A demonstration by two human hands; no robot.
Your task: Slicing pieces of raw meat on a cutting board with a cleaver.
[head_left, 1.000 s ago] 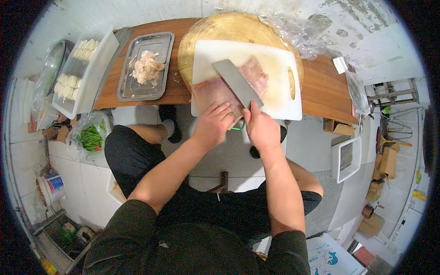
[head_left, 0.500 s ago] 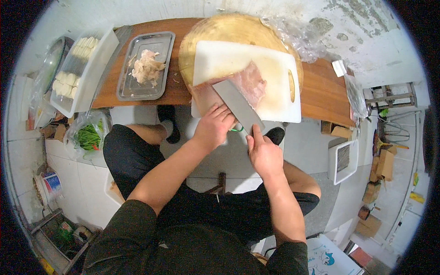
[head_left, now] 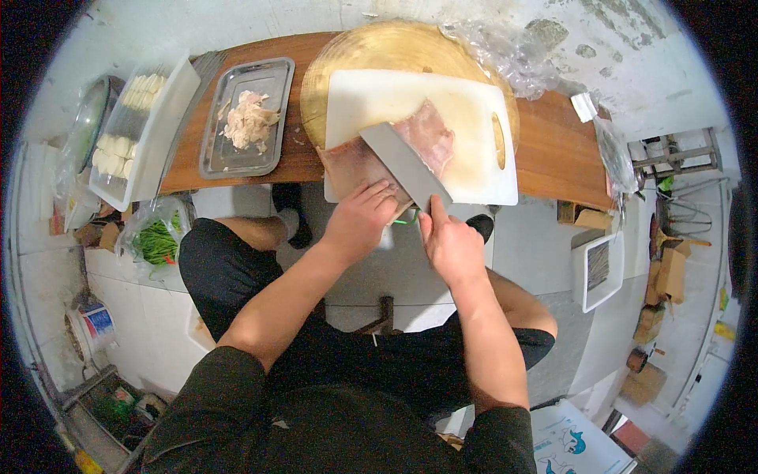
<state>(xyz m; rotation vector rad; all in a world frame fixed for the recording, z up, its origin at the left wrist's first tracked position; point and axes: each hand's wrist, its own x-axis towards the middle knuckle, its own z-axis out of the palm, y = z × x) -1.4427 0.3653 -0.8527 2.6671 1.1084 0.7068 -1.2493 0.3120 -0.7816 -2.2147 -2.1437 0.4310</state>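
Observation:
A wide sheet of pale pink raw meat (head_left: 430, 136) lies slantwise across the white cutting board (head_left: 474, 103), overhanging its near left edge. My right hand (head_left: 454, 245) is closed round the handle of a broad cleaver (head_left: 403, 160), index finger along the blade. The blade lies diagonally over the meat and hides part of it. Left of the blade, my left hand (head_left: 363, 213) rests on the near part of the meat, its fingers stretched out flat. A clear tray (head_left: 276, 150) to the left holds a heap of cut meat pieces (head_left: 249, 121).
Under the board is a round wooden block (head_left: 316, 87) on the brown table (head_left: 553, 158). Crumpled clear plastic (head_left: 513, 59) lies behind it. A white bin (head_left: 170, 118) of pale pieces stands far left, above a bag of green vegetables (head_left: 158, 241). Both my knees are below the table.
The cleaver and my right hand have shifted slightly left and up, with the blade still over the meat. My left hand stays on the meat. The whole view has tilted a little.

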